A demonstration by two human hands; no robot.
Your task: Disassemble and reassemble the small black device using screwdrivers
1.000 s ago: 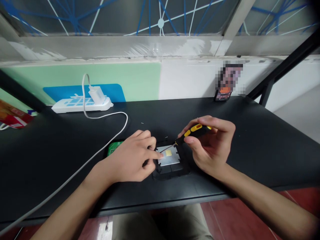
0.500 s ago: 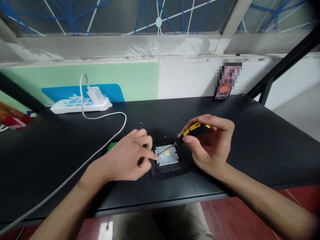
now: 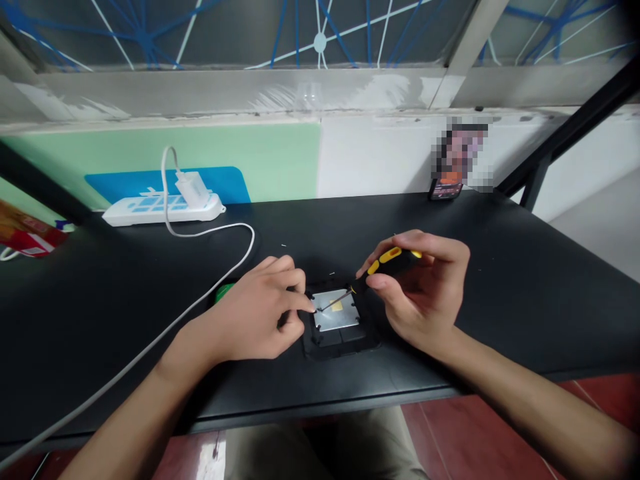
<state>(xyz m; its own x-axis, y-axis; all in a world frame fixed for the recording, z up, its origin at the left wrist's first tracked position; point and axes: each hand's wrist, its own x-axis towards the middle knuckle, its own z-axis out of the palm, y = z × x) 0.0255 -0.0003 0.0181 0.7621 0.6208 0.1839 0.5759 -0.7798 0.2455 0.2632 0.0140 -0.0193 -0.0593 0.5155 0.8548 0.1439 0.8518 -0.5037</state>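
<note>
My right hand (image 3: pixel 425 287) grips a black and yellow screwdriver (image 3: pixel 387 261), its thin shaft slanting down to the left. The screwdriver's tip meets the left part of a silver metal plate (image 3: pixel 340 321) bearing a small yellow square. That plate lies in a black square frame (image 3: pixel 345 348) on the table. My left hand (image 3: pixel 260 310) rests at the frame's left side, index fingertip at the plate's left edge near the tip, other fingers curled. Whether it pinches anything is hidden. A green object (image 3: pixel 223 291) shows partly behind my left hand.
On the black table (image 3: pixel 525 300) a white power strip (image 3: pixel 163 211) with a charger (image 3: pixel 192 189) stands at the back left. A white cable (image 3: pixel 200 298) runs to the front left. A phone (image 3: pixel 447 185) leans on the wall; a red packet (image 3: pixel 33 233) lies far left.
My left index fingertip has moved slightly up along the plate's left edge. The screwdriver stays in my right hand with its tip at nearly the same spot.
</note>
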